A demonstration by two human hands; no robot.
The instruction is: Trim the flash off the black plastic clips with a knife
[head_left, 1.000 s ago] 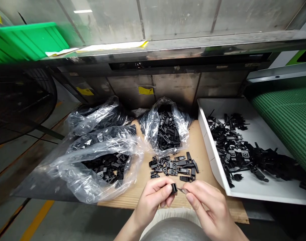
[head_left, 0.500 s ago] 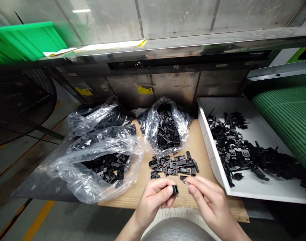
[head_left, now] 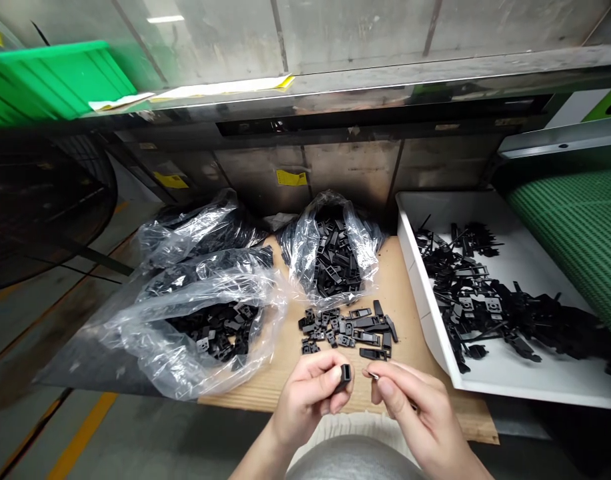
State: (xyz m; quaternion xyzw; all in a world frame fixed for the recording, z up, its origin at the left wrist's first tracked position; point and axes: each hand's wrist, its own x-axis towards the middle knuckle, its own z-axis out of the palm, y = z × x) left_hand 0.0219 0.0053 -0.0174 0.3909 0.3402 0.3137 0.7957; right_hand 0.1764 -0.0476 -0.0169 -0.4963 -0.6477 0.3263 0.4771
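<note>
Between thumb and fingers, my left hand [head_left: 315, 390] grips a small black plastic part [head_left: 345, 375] with a rectangular opening facing right. My right hand [head_left: 415, 400] is a short way to its right, thumb and index finger pinched on a thin, shiny metal piece [head_left: 373, 376]; its exact kind is too small to tell. The two hands are apart. Just beyond them, loose black plastic parts [head_left: 345, 328] lie spread over the cardboard [head_left: 295, 377], some small and square, others long with a window in them.
A clear bag [head_left: 180, 383] of small black parts lies left, with another bag [head_left: 155, 233] behind it. An open bag [head_left: 368, 267] of long black parts stands at the back. On the right, a white tray [head_left: 430, 313] holds black pieces beside a green mesh belt [head_left: 570, 213].
My right hand has turned slightly, so the metal piece shows more clearly and a long black part behind it is uncovered. The black part in my left hand has tilted and shifted slightly left.
</note>
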